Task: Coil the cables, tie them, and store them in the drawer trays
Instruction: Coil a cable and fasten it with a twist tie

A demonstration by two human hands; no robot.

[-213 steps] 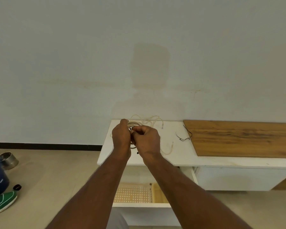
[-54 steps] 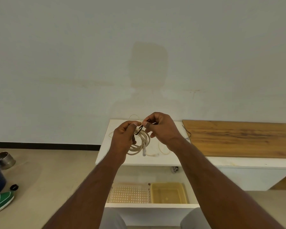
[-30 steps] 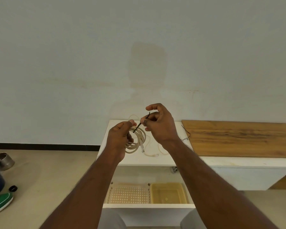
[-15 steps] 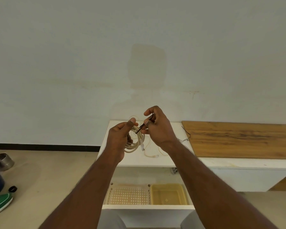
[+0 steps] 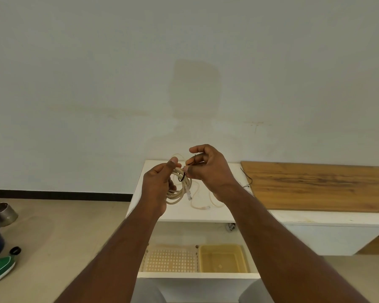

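Two hands work above the white cabinet top (image 5: 179, 215). L hand (image 5: 157, 189) grips the coiled cable (image 5: 177, 193), fingers curled round the loops. R hand (image 5: 208, 171) pinches the thin black tie (image 5: 181, 178) w/ thumb & finger, right at the coil. To do it well: keep loops bunched tight, twist the tie snug, don't let go early. Drawer trays (image 5: 222, 258) wait below, nothing in them yet.

Plain room with a low white cabinet against the wall

A pale wall (image 5: 184, 62) with a dark baseboard (image 5: 59, 195) meets a beige floor (image 5: 64, 232); a wooden board (image 5: 319, 185) lies on the white cabinet top (image 5: 206, 214), and soft, even light fills the room.
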